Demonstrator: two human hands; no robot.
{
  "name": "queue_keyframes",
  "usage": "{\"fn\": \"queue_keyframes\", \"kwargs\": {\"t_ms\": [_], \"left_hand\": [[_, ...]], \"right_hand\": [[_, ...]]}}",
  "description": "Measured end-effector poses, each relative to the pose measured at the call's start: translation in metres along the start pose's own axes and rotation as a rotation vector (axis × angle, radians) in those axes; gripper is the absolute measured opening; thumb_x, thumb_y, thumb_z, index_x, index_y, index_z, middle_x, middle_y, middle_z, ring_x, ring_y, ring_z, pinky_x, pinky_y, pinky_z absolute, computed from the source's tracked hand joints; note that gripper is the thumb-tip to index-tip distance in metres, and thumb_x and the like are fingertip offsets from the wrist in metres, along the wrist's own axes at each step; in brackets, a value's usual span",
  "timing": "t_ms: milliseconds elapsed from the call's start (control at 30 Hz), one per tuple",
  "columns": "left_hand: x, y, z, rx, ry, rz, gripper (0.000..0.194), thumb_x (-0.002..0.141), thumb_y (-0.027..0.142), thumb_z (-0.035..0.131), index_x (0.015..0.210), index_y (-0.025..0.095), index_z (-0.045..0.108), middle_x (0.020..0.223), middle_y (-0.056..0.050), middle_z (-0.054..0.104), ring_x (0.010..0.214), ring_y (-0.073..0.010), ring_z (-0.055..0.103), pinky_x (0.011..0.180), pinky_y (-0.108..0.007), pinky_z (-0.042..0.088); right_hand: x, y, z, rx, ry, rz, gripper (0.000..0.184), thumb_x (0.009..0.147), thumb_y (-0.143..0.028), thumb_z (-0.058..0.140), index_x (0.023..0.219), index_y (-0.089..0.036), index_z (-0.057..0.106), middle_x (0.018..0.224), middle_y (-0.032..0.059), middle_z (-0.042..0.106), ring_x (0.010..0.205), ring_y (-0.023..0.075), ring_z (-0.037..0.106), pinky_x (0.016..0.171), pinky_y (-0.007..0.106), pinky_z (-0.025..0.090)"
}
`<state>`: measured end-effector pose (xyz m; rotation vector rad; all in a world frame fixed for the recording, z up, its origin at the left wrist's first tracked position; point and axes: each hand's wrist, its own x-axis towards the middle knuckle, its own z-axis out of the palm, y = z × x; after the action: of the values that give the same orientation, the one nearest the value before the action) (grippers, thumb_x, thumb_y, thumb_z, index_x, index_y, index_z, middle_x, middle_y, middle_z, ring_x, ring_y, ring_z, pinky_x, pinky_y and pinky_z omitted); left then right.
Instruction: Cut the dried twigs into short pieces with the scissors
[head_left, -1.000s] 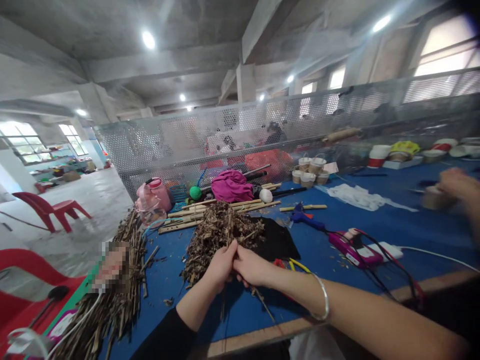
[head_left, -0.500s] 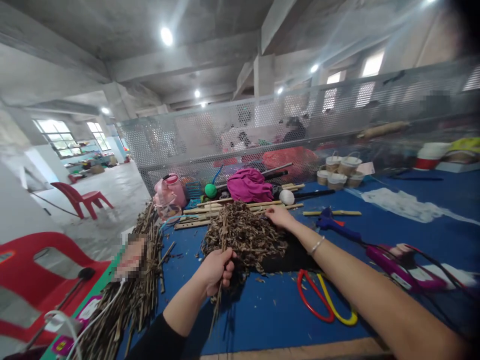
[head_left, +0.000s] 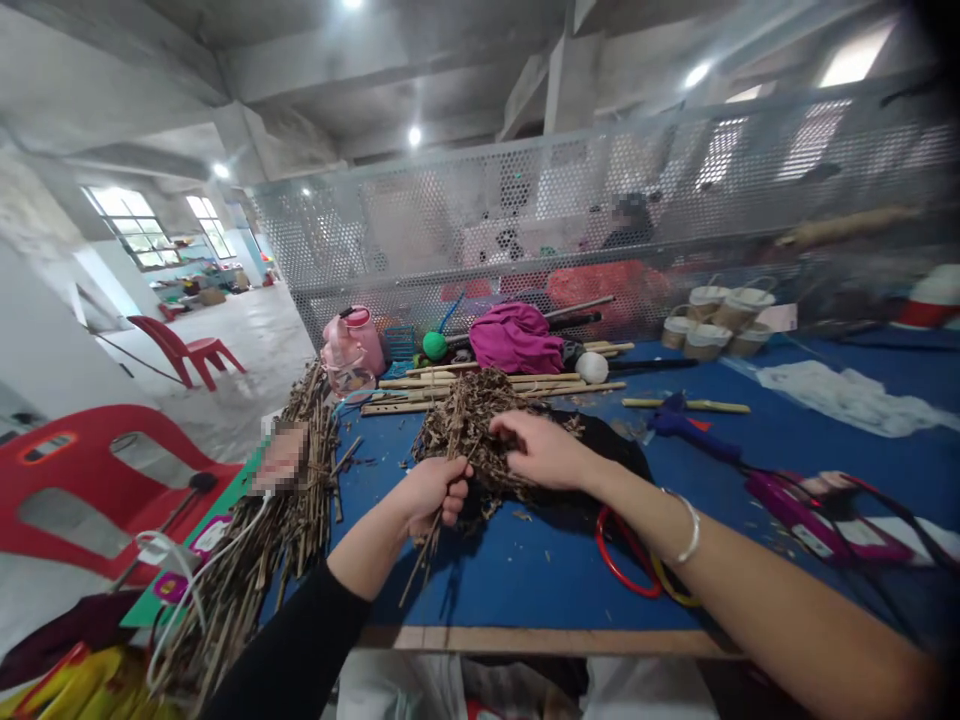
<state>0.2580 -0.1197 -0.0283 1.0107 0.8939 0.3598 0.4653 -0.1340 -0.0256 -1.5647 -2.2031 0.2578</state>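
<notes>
My left hand [head_left: 435, 498] is closed around the thin stems of a bunch of dried twigs [head_left: 456, 425], whose ends stick out below the fist. Curled, dry brown leaves [head_left: 484, 388] lie heaped behind it on the blue table [head_left: 525, 590]. Over the right part of this heap is my right hand [head_left: 547, 450], fingers bent and apart from the thumb; nothing clear shows between them. Black cloth [head_left: 619, 445] spreads under and beside the leaves. Below my right forearm, a red loop handle [head_left: 602, 540] and a yellow one show partly, like those of scissors.
A long pile of dry stalks [head_left: 300, 490] lines the left edge. Behind the leaves are bamboo sticks [head_left: 397, 408], a magenta cloth [head_left: 517, 338] and a pink jug [head_left: 360, 335]. Rightward lie a blue tool [head_left: 697, 432], a purple power strip [head_left: 787, 510] and several tubs [head_left: 706, 338].
My right hand has come left and toward me, from the heap's far right side to near my left hand. The leaf heap looks narrower. The view has shifted; my left hand keeps its grip.
</notes>
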Motion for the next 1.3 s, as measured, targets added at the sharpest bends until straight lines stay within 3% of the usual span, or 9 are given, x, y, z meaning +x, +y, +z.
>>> {"fn": "queue_keyframes", "kwargs": {"t_ms": [100, 300, 400, 500, 667, 800, 967, 1100, 1300], "left_hand": [[0.004, 0.003, 0.003, -0.089, -0.042, -0.034, 0.019, 0.088, 0.033, 0.038, 0.076, 0.018, 0.041, 0.047, 0.01, 0.023, 0.033, -0.0021, 0.016, 0.037, -0.014, 0.012], [-0.027, 0.004, 0.014, -0.089, -0.144, -0.098, 0.018, 0.089, 0.031, 0.039, 0.078, 0.018, 0.044, 0.048, 0.01, 0.021, 0.034, -0.0025, 0.017, 0.036, -0.014, 0.013], [-0.032, 0.005, 0.022, -0.053, -0.172, -0.054, 0.017, 0.086, 0.033, 0.044, 0.079, 0.018, 0.045, 0.049, 0.01, 0.022, 0.035, -0.0026, 0.018, 0.037, -0.014, 0.015], [-0.016, 0.007, 0.023, -0.036, -0.168, 0.02, 0.019, 0.086, 0.036, 0.044, 0.08, 0.018, 0.046, 0.048, 0.01, 0.02, 0.035, -0.003, 0.016, 0.037, -0.014, 0.014], [0.018, 0.006, 0.013, 0.052, -0.176, 0.069, 0.03, 0.088, 0.044, 0.038, 0.073, 0.018, 0.043, 0.045, 0.011, 0.016, 0.035, -0.0038, 0.012, 0.037, -0.016, 0.011], [0.02, 0.001, 0.012, 0.104, -0.309, 0.013, 0.035, 0.087, 0.05, 0.036, 0.075, 0.018, 0.044, 0.045, 0.011, 0.018, 0.035, -0.0038, 0.012, 0.037, -0.016, 0.012], [0.01, 0.0, 0.008, 0.117, -0.167, 0.027, 0.036, 0.083, 0.055, 0.043, 0.079, 0.02, 0.041, 0.046, 0.012, 0.019, 0.035, -0.0024, 0.011, 0.038, -0.015, 0.01], [0.005, 0.001, -0.004, 0.136, -0.08, 0.054, 0.034, 0.08, 0.053, 0.048, 0.079, 0.02, 0.041, 0.047, 0.012, 0.023, 0.035, -0.0021, 0.015, 0.037, -0.014, 0.014], [-0.006, -0.001, -0.017, 0.158, 0.006, 0.18, 0.035, 0.077, 0.051, 0.053, 0.082, 0.018, 0.043, 0.053, 0.008, 0.037, 0.039, -0.004, 0.034, 0.036, -0.015, 0.024]], "right_hand": [[-0.021, -0.011, 0.016, 0.025, -0.089, 0.007, 0.034, 0.072, -0.016, 0.052, 0.106, -0.018, 0.056, 0.095, 0.0053, 0.065, 0.081, 0.016, 0.059, 0.07, 0.022, 0.041], [-0.02, 0.015, 0.013, -0.036, 0.016, 0.111, 0.025, 0.079, -0.012, 0.043, 0.092, -0.018, 0.064, 0.095, 0.0075, 0.067, 0.091, 0.0196, 0.059, 0.083, 0.027, 0.04], [-0.016, 0.024, 0.014, -0.041, 0.089, 0.168, 0.041, 0.073, -0.008, 0.044, 0.111, -0.016, 0.057, 0.114, 0.0107, 0.06, 0.105, 0.0212, 0.054, 0.093, 0.031, 0.038], [-0.018, 0.022, 0.024, -0.028, 0.172, 0.194, 0.07, 0.066, -0.01, 0.049, 0.134, -0.014, 0.033, 0.135, 0.0138, 0.041, 0.122, 0.0237, 0.041, 0.099, 0.035, 0.034], [-0.014, 0.011, 0.033, 0.046, 0.284, 0.132, 0.101, 0.057, -0.02, 0.06, 0.142, -0.009, 0.005, 0.146, 0.0195, 0.017, 0.135, 0.0277, 0.017, 0.107, 0.042, 0.022], [0.004, 0.014, 0.03, 0.081, 0.417, 0.12, 0.104, 0.06, -0.021, 0.062, 0.143, -0.014, -0.001, 0.138, 0.0153, 0.039, 0.128, 0.0259, 0.034, 0.104, 0.042, 0.026], [0.029, 0.044, 0.026, -0.057, 0.307, 0.096, 0.074, 0.071, -0.016, 0.053, 0.139, -0.013, 0.024, 0.114, 0.0101, 0.061, 0.107, 0.0205, 0.055, 0.092, 0.031, 0.037], [0.036, 0.066, 0.018, -0.151, 0.276, 0.125, 0.046, 0.071, -0.012, 0.05, 0.117, -0.015, 0.055, 0.115, 0.0096, 0.061, 0.108, 0.0213, 0.053, 0.093, 0.03, 0.036], [0.035, 0.078, 0.005, -0.272, 0.201, 0.243, 0.038, 0.069, -0.01, 0.051, 0.104, -0.016, 0.063, 0.109, 0.0112, 0.062, 0.107, 0.0258, 0.049, 0.091, 0.035, 0.034]]}}
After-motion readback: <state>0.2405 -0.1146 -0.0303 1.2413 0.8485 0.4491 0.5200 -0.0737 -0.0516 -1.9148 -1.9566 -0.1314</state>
